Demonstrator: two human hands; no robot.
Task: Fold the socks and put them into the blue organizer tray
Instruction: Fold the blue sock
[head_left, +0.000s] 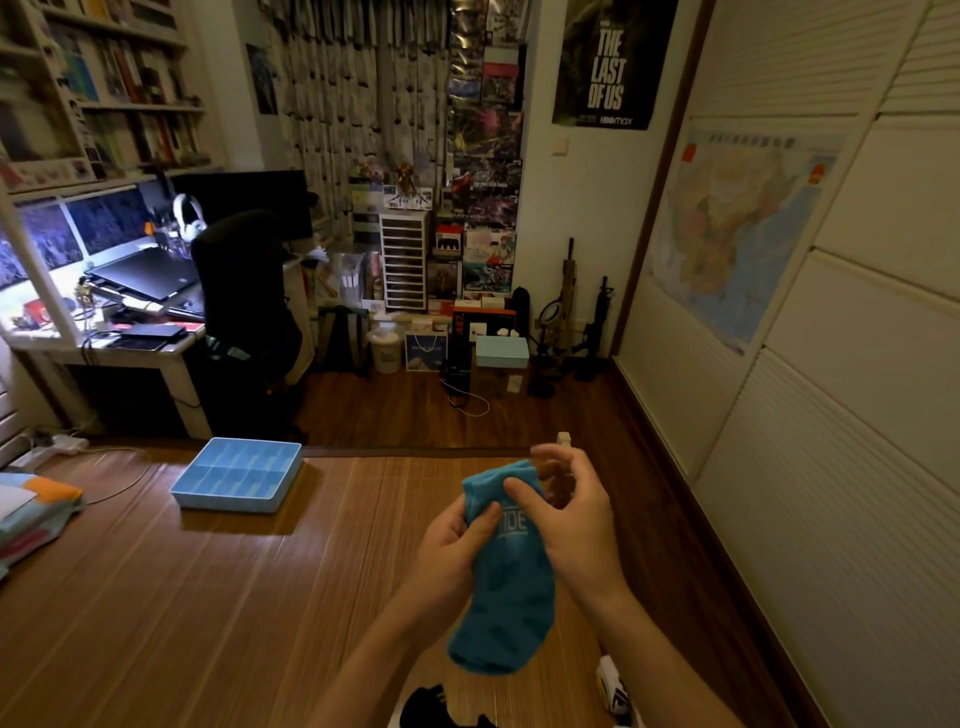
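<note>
At the far left edge, folded cloth (31, 512) lies on the mat (208, 597). Further right the blue tray (236, 480) sits flat near the mat's far edge, its compartments facing up, well apart from both hands.

The left hand (452, 551) is raised above the mat right of centre, forearm coming up from the bottom edge, palm turned inward. Its fingers (485, 519) are clenched on the sock (511, 587): the thumb lies across the front, just below the cuff, and the rest curl round behind the left side.

The sock is bright blue with white lettering near the top. It hangs between the two hands, cuff up and toe down, clear of the mat.

The right hand (576, 530) is at the sock's right side, wrist bent, forearm entering from the lower right. Its thumb presses flat on the front of the cuff. The other fingers (558, 457) are loosely bent and spread above and beyond the cuff, blurred. I cannot tell whether they grasp the cloth from behind.

Below the hands, at the bottom edge, lie dark socks (431, 706) and, to their right, a white sock (615, 691).
</note>
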